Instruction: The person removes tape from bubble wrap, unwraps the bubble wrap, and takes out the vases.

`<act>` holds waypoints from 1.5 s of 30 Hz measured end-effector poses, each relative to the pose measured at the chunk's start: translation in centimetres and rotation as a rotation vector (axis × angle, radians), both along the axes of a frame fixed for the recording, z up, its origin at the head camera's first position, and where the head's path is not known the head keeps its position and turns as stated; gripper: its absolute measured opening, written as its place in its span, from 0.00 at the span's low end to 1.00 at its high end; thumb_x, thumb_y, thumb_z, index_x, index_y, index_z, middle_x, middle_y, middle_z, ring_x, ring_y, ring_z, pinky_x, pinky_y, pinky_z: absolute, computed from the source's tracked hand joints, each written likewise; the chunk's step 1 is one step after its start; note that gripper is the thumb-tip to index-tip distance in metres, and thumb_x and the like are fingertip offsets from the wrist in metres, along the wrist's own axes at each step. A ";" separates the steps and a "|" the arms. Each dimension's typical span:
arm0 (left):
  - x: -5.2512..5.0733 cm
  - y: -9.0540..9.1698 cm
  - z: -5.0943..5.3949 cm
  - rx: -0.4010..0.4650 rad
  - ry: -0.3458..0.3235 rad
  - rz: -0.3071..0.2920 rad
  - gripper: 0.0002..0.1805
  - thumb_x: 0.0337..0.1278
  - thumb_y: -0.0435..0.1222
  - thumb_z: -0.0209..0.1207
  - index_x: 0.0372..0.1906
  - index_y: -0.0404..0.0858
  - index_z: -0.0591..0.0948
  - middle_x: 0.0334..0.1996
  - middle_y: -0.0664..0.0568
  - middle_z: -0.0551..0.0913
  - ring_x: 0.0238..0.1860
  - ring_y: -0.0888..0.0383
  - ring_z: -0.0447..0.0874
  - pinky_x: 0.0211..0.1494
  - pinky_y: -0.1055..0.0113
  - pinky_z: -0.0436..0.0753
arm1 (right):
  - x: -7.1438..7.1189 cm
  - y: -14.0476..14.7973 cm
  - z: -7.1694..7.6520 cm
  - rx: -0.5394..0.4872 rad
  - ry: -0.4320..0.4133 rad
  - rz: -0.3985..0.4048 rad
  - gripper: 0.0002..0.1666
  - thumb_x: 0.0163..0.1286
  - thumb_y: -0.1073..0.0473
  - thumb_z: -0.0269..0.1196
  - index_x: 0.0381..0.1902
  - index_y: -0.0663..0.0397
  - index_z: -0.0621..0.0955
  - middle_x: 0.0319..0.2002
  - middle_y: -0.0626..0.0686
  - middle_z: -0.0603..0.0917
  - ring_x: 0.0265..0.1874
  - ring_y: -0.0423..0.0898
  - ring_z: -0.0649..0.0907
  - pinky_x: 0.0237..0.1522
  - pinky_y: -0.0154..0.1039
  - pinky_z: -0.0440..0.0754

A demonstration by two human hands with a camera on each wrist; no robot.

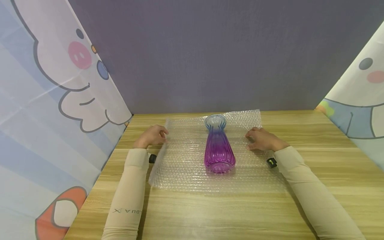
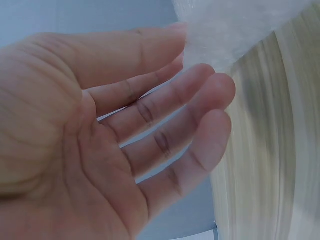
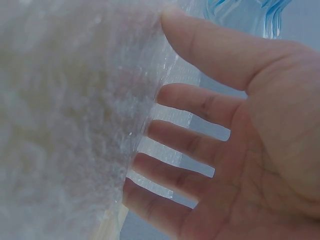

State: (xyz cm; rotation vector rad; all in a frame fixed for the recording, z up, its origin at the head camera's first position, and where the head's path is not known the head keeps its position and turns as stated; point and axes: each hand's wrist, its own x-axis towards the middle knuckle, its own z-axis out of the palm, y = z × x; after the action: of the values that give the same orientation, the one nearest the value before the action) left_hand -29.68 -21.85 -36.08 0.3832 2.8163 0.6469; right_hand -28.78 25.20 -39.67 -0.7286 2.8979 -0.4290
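A glass vase [image 1: 220, 146], clear blue at its flared mouth and purple toward its base, lies on its side on a sheet of bubble wrap [image 1: 186, 160]. At the sheet's left edge, my left hand [image 1: 153, 135] pinches the wrap between thumb and index finger; its other fingers are loosely bent, as the left wrist view shows. That edge is lifted slightly. My right hand [image 1: 261, 139] is over the sheet's right part, right of the vase. In the right wrist view its spread fingers [image 3: 185, 135] touch the bubble wrap [image 3: 65, 125], and the vase's blue mouth [image 3: 240, 15] shows behind.
The wood-grain table [image 1: 192, 216] extends around the sheet on both sides and in front. A grey panel [image 1: 204, 56] stands along its back edge. Cartoon-printed cloths hang at the left [image 1: 45, 110] and right [image 1: 360, 110].
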 end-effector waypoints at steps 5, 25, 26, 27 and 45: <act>-0.1 -0.3 -0.1 0.007 -0.009 0.002 0.22 0.65 0.30 0.64 0.63 0.30 0.80 0.51 0.35 0.86 0.53 0.40 0.84 0.59 0.47 0.84 | 0.0 0.0 0.1 0.001 -0.002 -0.004 0.31 0.63 0.53 0.73 0.58 0.65 0.80 0.61 0.72 0.77 0.60 0.78 0.73 0.60 0.74 0.74; -0.4 -1.4 -1.2 0.011 -0.029 0.035 0.20 0.58 0.24 0.64 0.57 0.30 0.82 0.38 0.41 0.86 0.34 0.53 0.82 0.38 0.66 0.80 | 0.0 0.1 -0.1 -0.011 -0.004 -0.007 0.30 0.63 0.53 0.73 0.58 0.65 0.80 0.61 0.72 0.76 0.61 0.78 0.72 0.63 0.74 0.71; -0.5 -1.4 -1.2 0.016 -0.031 0.039 0.20 0.58 0.24 0.64 0.57 0.30 0.82 0.38 0.42 0.86 0.34 0.54 0.82 0.37 0.67 0.80 | 0.0 0.1 -0.1 -0.009 -0.004 -0.007 0.31 0.63 0.53 0.72 0.58 0.65 0.80 0.61 0.72 0.76 0.61 0.78 0.72 0.63 0.74 0.71; -0.5 -1.4 -1.3 0.024 -0.037 0.047 0.19 0.59 0.24 0.64 0.57 0.30 0.82 0.37 0.42 0.86 0.33 0.54 0.82 0.36 0.67 0.80 | 0.0 0.1 -0.1 -0.009 -0.005 -0.007 0.31 0.63 0.53 0.72 0.58 0.65 0.80 0.62 0.72 0.76 0.61 0.78 0.72 0.63 0.74 0.71; -0.4 -1.7 -1.9 0.097 -0.129 0.134 0.21 0.59 0.24 0.63 0.58 0.30 0.81 0.30 0.47 0.81 0.23 0.59 0.77 0.26 0.71 0.77 | 0.1 0.1 -0.1 -0.023 -0.012 -0.009 0.31 0.64 0.53 0.72 0.59 0.66 0.80 0.62 0.72 0.76 0.63 0.79 0.71 0.66 0.74 0.69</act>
State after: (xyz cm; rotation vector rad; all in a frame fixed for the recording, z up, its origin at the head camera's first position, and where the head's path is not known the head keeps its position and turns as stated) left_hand -30.12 -23.54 -37.99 0.1634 2.7117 0.8075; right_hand -28.70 25.26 -39.75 -0.7144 2.8911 -0.4661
